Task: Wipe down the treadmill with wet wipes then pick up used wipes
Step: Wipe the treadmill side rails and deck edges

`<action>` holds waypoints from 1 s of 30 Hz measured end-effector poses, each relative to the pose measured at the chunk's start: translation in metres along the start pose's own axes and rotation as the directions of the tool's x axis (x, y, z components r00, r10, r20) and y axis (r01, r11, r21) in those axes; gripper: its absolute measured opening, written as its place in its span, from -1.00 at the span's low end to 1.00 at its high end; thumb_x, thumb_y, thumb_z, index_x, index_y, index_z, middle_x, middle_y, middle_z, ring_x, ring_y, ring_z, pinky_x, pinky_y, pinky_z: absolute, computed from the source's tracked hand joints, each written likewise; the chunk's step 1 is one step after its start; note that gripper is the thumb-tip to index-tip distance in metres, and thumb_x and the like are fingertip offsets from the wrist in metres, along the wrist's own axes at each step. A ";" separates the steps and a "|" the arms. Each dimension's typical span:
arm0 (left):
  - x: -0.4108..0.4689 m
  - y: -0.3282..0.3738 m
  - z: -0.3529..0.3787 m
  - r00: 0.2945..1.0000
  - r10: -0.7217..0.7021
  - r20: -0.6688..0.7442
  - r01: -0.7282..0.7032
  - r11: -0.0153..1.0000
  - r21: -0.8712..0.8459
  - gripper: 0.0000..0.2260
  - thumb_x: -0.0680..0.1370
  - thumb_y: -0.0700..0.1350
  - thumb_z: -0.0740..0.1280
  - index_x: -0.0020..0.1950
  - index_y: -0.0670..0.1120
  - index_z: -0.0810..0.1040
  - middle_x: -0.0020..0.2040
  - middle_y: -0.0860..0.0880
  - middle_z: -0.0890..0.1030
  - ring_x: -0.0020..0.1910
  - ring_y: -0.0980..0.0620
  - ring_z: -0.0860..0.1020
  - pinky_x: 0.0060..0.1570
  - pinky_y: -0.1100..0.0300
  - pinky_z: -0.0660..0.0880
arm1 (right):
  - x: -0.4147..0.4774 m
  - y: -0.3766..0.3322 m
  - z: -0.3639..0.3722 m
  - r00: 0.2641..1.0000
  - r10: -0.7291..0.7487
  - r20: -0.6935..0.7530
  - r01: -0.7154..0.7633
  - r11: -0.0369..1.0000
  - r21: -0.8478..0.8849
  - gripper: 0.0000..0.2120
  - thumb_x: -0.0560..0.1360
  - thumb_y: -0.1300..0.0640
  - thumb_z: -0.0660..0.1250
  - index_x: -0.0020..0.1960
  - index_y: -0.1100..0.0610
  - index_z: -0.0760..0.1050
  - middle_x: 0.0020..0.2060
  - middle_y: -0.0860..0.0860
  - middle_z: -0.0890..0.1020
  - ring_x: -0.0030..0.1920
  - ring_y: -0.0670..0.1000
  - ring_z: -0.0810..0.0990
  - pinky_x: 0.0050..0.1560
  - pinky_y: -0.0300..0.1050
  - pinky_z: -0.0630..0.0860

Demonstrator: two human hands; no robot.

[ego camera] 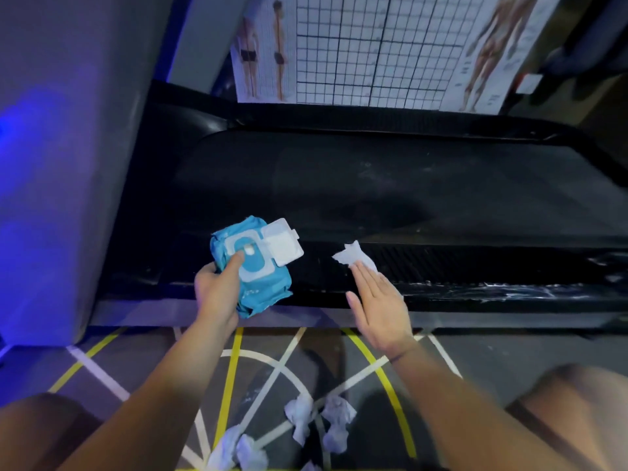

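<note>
Gripping the blue wet-wipes pack (261,277) with the left hand (217,294), fingers curled round it, thumb at the opening (lid (283,246) flipped open). Right hand (380,307) flat, fingers straight, pressing a white wipe (353,254) onto the treadmill's side rail (475,266). Crumpled used wipes (299,416) lie on the lined floor (136,355) below.

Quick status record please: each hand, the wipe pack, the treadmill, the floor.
left hand: grips the blue wipe pack, thumb at its opening
pack lid: flipped open
right hand: flat, fingers pressing a white wipe onto the treadmill side rail
floor: several crumpled used wipes near the knees, not yet picked up
</note>
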State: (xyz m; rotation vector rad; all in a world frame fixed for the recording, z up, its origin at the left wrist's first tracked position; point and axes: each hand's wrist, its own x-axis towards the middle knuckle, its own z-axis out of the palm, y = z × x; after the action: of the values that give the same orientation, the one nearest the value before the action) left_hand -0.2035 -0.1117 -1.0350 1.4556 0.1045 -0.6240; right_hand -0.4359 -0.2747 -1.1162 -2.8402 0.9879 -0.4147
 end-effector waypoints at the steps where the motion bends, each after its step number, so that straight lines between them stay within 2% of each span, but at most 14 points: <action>1: 0.005 -0.002 0.007 1.000 -0.009 0.029 0.009 1.000 0.004 -0.66 0.59 -0.07 0.48 0.29 -0.17 0.55 0.10 -0.14 0.72 -0.08 -0.04 0.74 -0.25 0.10 0.67 | -0.008 0.012 0.000 1.000 -0.017 -0.015 0.017 1.000 0.002 -0.46 0.71 -0.11 0.00 0.57 0.16 0.29 0.54 0.04 0.36 0.53 0.00 0.33 0.49 0.06 0.31; 3: 0.013 -0.006 0.023 0.998 -0.008 0.058 0.005 0.999 0.043 -0.59 0.59 -0.04 0.47 0.37 -0.12 0.45 0.13 -0.11 0.68 -0.03 -0.05 0.72 -0.13 0.03 0.68 | -0.018 0.033 -0.002 0.999 -0.025 -0.037 0.025 1.000 -0.008 -0.47 0.71 -0.10 0.01 0.56 0.17 0.30 0.53 0.05 0.37 0.52 0.02 0.35 0.47 0.09 0.33; 6: 0.024 -0.010 0.043 0.996 0.076 0.045 -0.085 0.963 0.254 -0.55 0.62 0.03 0.41 0.43 -0.07 0.37 0.17 -0.12 0.62 0.02 -0.07 0.67 -0.05 0.04 0.65 | -0.020 0.049 -0.005 0.999 0.019 -0.051 -0.019 1.000 0.003 -0.46 0.71 -0.10 -0.02 0.54 0.17 0.35 0.51 0.05 0.40 0.49 0.05 0.40 0.47 0.09 0.34; 8: 0.031 -0.012 0.046 0.993 0.112 0.049 -0.122 0.915 0.384 -0.57 0.63 0.09 0.36 0.40 -0.10 0.42 0.18 -0.12 0.63 0.03 -0.09 0.67 -0.03 0.02 0.65 | -0.019 0.046 -0.002 0.995 0.049 -0.082 -0.046 0.998 0.036 -0.47 0.71 -0.10 -0.03 0.52 0.18 0.38 0.49 0.06 0.43 0.47 0.06 0.42 0.46 0.10 0.35; 10: 0.038 -0.013 0.041 0.994 0.107 0.033 -0.111 0.896 0.429 -0.58 0.62 0.14 0.36 0.34 -0.10 0.49 0.16 -0.13 0.67 -0.01 -0.08 0.69 -0.05 0.01 0.66 | -0.018 0.037 0.002 0.989 0.090 -0.114 -0.081 0.993 0.083 -0.46 0.70 -0.12 -0.01 0.51 0.18 0.38 0.48 0.07 0.44 0.48 0.08 0.42 0.47 0.10 0.33; 14: 0.044 -0.006 0.027 0.978 0.207 -0.020 -0.162 0.819 0.550 -0.60 0.63 0.14 0.33 0.34 -0.10 0.48 0.14 -0.12 0.63 0.03 -0.12 0.65 0.03 -0.04 0.63 | -0.007 0.002 0.008 0.992 -0.047 -0.121 0.065 0.986 0.154 -0.44 0.69 -0.14 0.07 0.52 0.22 0.36 0.48 0.10 0.44 0.48 0.09 0.40 0.49 0.09 0.30; 16: 0.048 0.000 0.017 0.970 0.240 -0.042 -0.168 0.782 0.600 -0.60 0.64 0.14 0.31 0.34 -0.12 0.50 0.15 -0.16 0.62 0.05 -0.15 0.63 0.06 -0.04 0.60 | 0.008 -0.026 0.011 0.997 -0.032 -0.070 0.043 0.985 0.165 -0.41 0.70 -0.17 0.04 0.53 0.21 0.34 0.48 0.10 0.44 0.49 0.08 0.40 0.53 0.05 0.27; 18: 0.055 0.006 0.008 0.964 0.263 -0.048 -0.162 0.716 0.679 -0.56 0.65 0.15 0.29 0.32 -0.17 0.54 0.16 -0.22 0.63 0.08 -0.23 0.62 0.08 -0.04 0.57 | 0.024 -0.050 0.015 0.998 0.068 -0.014 -0.066 0.989 0.131 -0.36 0.70 -0.21 -0.04 0.58 0.22 0.24 0.50 0.12 0.41 0.51 0.10 0.37 0.57 0.01 0.18; 20: 0.058 0.008 0.001 0.962 0.270 -0.030 -0.157 0.644 0.749 -0.54 0.66 0.16 0.26 0.30 -0.21 0.56 0.16 -0.25 0.63 0.11 -0.27 0.61 0.08 -0.02 0.53 | 0.036 -0.059 0.013 0.990 0.131 0.047 -0.136 0.980 0.146 -0.29 0.68 -0.25 -0.12 0.64 0.22 0.02 0.56 0.15 0.30 0.55 0.12 0.29 0.59 -0.01 0.12; 23: 0.055 0.005 -0.003 0.948 0.317 0.005 -0.204 0.598 0.775 -0.50 0.68 0.19 0.21 0.34 -0.21 0.53 0.16 -0.22 0.61 0.05 -0.19 0.59 -0.02 0.01 0.50 | 0.048 -0.057 0.003 0.972 0.184 0.145 -0.203 0.971 0.129 -0.22 0.62 -0.33 -0.19 0.64 0.13 -0.25 0.62 0.20 0.05 0.54 0.21 0.27 0.55 0.01 0.20; 25: 0.052 0.002 -0.008 0.930 0.368 0.016 -0.236 0.562 0.793 -0.43 0.69 0.24 0.13 0.49 -0.18 0.43 0.32 -0.27 0.53 0.25 -0.24 0.52 0.16 -0.06 0.48 | 0.051 -0.059 -0.003 0.958 0.218 0.186 -0.237 0.967 0.092 -0.20 0.58 -0.38 -0.24 0.63 0.07 -0.33 0.62 0.25 -0.03 0.49 0.30 0.32 0.50 0.07 0.28; 27: 0.052 -0.002 -0.016 0.919 0.391 0.047 -0.265 0.527 0.807 -0.35 0.69 0.30 0.04 0.61 -0.13 0.30 0.47 -0.27 0.42 0.46 -0.26 0.36 0.43 -0.15 0.32 | 0.045 -0.064 -0.005 0.959 0.227 0.170 -0.237 0.971 0.041 -0.20 0.58 -0.38 -0.26 0.64 0.09 -0.29 0.60 0.28 0.01 0.41 0.33 0.41 0.45 0.09 0.33; 28: 0.052 -0.005 -0.022 0.929 0.361 0.087 -0.283 0.536 0.796 -0.29 0.66 0.36 0.00 0.64 -0.09 0.24 0.51 -0.25 0.38 0.50 -0.25 0.31 0.49 -0.18 0.26 | 0.038 -0.067 -0.007 0.964 0.221 0.147 -0.227 0.973 0.026 -0.20 0.58 -0.37 -0.26 0.65 0.10 -0.24 0.60 0.29 0.05 0.36 0.32 0.45 0.42 0.08 0.35; 30: 0.052 -0.008 -0.031 0.947 0.268 0.179 -0.307 0.580 0.755 -0.14 0.53 0.56 -0.05 0.65 0.01 0.20 0.54 -0.21 0.37 0.52 -0.25 0.33 0.49 -0.26 0.26 | 0.024 -0.070 -0.009 0.969 0.214 0.125 -0.221 0.974 0.043 -0.21 0.59 -0.34 -0.21 0.65 0.12 -0.14 0.59 0.27 0.12 0.31 0.32 0.48 0.36 0.09 0.39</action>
State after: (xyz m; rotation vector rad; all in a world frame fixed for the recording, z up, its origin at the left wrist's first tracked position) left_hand -0.1547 -0.0998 -1.0687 2.2448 -0.5087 -0.4340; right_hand -0.3792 -0.2348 -1.0895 -2.6329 1.2257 -0.2422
